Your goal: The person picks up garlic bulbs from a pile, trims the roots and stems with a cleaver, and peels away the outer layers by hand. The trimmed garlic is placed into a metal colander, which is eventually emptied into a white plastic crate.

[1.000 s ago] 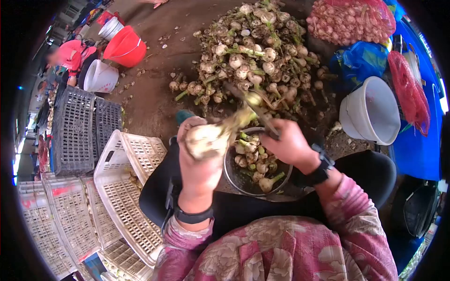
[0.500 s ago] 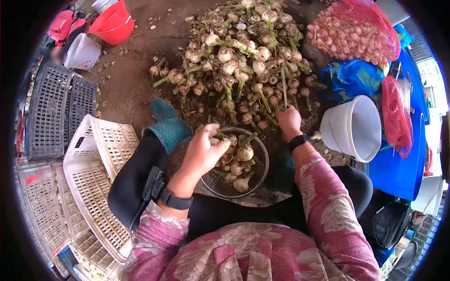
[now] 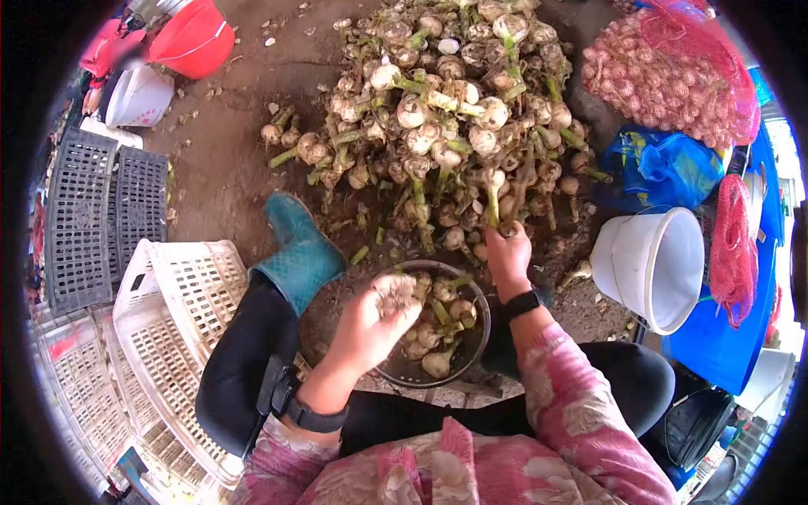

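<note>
My left hand (image 3: 370, 324) is curled above the left rim of a round metal basin (image 3: 486, 324), closed around a dirty garlic bulb (image 3: 394, 296) that shows partly between the fingers. Trimmed garlic bulbs (image 3: 438, 364) with short green stems lie in the basin. At the near edge of a big garlic heap (image 3: 421, 114), my right hand (image 3: 510, 259) is closed on a long thin stick-like tool (image 3: 522, 181). The tool points away from me into the heap and is blurred, so its far end cannot be made out.
Left of my teal boot (image 3: 299, 252) stand a cream plastic crate (image 3: 139, 299) and black crates (image 3: 80, 215). A white bucket (image 3: 627, 265) tips on its side at the right. Beyond it are a blue bag (image 3: 661, 168), a red net sack of bulbs (image 3: 665, 80) and a red bucket (image 3: 198, 42).
The view has shifted slightly. The tool in my right hand has swung and is now blurred over the heap's near edge. My left hand has turned and sits lower, toward the basin's left rim.
</note>
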Demonstrator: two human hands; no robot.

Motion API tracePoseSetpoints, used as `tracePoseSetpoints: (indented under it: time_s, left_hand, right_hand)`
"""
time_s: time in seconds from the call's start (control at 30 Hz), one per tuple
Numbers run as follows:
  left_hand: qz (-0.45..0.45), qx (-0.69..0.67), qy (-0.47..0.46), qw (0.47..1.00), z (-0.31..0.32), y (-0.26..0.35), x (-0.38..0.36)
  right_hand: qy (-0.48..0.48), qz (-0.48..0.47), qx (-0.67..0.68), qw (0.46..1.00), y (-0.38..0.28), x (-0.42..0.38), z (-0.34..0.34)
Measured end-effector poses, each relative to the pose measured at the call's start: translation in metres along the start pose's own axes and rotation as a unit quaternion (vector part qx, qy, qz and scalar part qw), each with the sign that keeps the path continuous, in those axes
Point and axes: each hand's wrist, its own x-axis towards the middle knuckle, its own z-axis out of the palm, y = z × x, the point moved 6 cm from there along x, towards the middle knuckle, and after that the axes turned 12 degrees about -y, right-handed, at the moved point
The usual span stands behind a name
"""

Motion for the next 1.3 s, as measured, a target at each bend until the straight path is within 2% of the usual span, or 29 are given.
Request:
tracePoseSetpoints:
  time_s: [0.03, 0.07, 0.13, 0.17, 0.2, 0.27, 0.3, 0.33, 0.37, 0.4, 0.5, 0.53, 0.6, 0.63, 0.67, 0.73, 0.8, 0.83, 0.87, 0.93, 1.0, 1.07, 1.13, 1.17, 1.23, 1.3]
  left_hand:
    - [0.015, -0.109, 0.008, 0.994, -0.001, 0.003, 0.0]
    - [0.033, -0.141, 0.027, 0.989, -0.004, 0.005, 0.001]
    - [0.111, -0.234, 0.046, 0.965, -0.004, 0.021, -0.003]
    - [0.112, -0.222, 0.053, 0.967, -0.003, 0.031, -0.005]
    - [0.152, -0.295, 0.04, 0.942, -0.004, 0.026, -0.004]
    - [0.132, -0.426, 0.009, 0.895, -0.002, 0.023, -0.008]
    - [0.151, -0.42, -0.038, 0.894, 0.001, 0.036, -0.015]
    - [0.185, -0.352, -0.021, 0.918, 0.004, 0.047, -0.022]
    - [0.169, -0.41, -0.022, 0.896, 0.006, 0.046, -0.026]
    - [0.151, -0.468, -0.026, 0.87, 0.009, 0.044, -0.03]
    - [0.234, -0.505, -0.047, 0.829, 0.012, 0.052, -0.042]
    - [0.255, -0.5, -0.135, 0.817, 0.013, 0.062, -0.048]
    - [0.285, -0.494, -0.117, 0.813, 0.01, 0.066, -0.061]
    - [0.307, -0.389, -0.073, 0.866, 0.004, 0.071, -0.068]
    - [0.281, -0.411, -0.058, 0.865, 0.002, 0.066, -0.071]
    - [0.309, -0.292, 0.045, 0.904, -0.007, 0.061, -0.077]
    - [0.329, -0.218, 0.013, 0.919, 0.002, 0.063, -0.086]
    - [0.354, -0.209, -0.033, 0.911, 0.01, 0.079, -0.095]
    - [0.346, -0.146, -0.009, 0.927, 0.01, 0.077, -0.093]
    - [0.357, -0.104, 0.003, 0.928, 0.01, 0.075, -0.088]
    - [0.347, -0.072, 0.006, 0.935, 0.012, 0.075, -0.091]
    - [0.325, -0.034, 0.003, 0.945, 0.012, 0.083, -0.097]
    - [0.325, -0.151, -0.01, 0.934, 0.014, 0.077, -0.096]
    - [0.351, 0.027, 0.024, 0.936, 0.008, 0.084, -0.098]
    - [0.378, -0.014, 0.02, 0.926, 0.01, 0.089, -0.095]
    - [0.373, 0.055, 0.025, 0.926, 0.009, 0.092, -0.102]
  right_hand:
    - [-0.023, -0.006, 0.06, 0.998, -0.014, -0.016, -0.002]
    - [-0.044, -0.016, 0.12, 0.992, -0.03, -0.032, -0.005]
    - [-0.077, -0.09, 0.11, 0.987, -0.071, -0.069, -0.011]
    - [-0.13, -0.066, 0.142, 0.979, -0.079, -0.089, -0.008]
    - [-0.119, -0.178, 0.096, 0.972, -0.091, -0.106, -0.009]
    - [-0.124, -0.263, 0.019, 0.957, -0.121, -0.146, -0.014]
    - [-0.148, -0.293, -0.014, 0.945, -0.125, -0.158, -0.012]
    - [-0.168, -0.321, -0.048, 0.931, -0.128, -0.168, -0.011]
    - [-0.157, -0.353, -0.054, 0.921, -0.134, -0.178, -0.014]
    - [-0.156, -0.355, -0.055, 0.92, -0.137, -0.185, -0.017]
    - [-0.166, -0.359, -0.085, 0.915, -0.139, -0.202, -0.026]
    - [-0.16, -0.377, -0.071, 0.91, -0.14, -0.21, -0.029]
    - [-0.143, -0.418, -0.045, 0.896, -0.147, -0.227, -0.036]
    - [-0.12, -0.405, -0.056, 0.904, -0.147, -0.228, -0.045]
    - [-0.052, -0.364, -0.052, 0.928, -0.126, -0.217, -0.05]
    - [-0.043, -0.219, -0.059, 0.973, -0.121, -0.2, -0.068]
    - [0.001, -0.218, -0.102, 0.971, -0.134, -0.198, -0.085]
    - [-0.004, -0.213, -0.095, 0.972, -0.141, -0.199, -0.09]
    - [0.0, -0.229, -0.101, 0.968, -0.15, -0.204, -0.093]
    - [0.013, -0.307, -0.127, 0.943, -0.161, -0.213, -0.09]
    - [-0.026, -0.335, -0.197, 0.921, -0.164, -0.214, -0.079]
    - [-0.039, -0.314, -0.214, 0.924, -0.158, -0.212, -0.073]
    - [-0.036, -0.303, -0.221, 0.926, -0.158, -0.213, -0.073]
    - [-0.024, -0.302, -0.238, 0.923, -0.159, -0.213, -0.076]
    - [0.001, -0.291, -0.249, 0.924, -0.164, -0.209, -0.081]
    - [0.048, -0.264, -0.218, 0.938, -0.161, -0.198, -0.089]
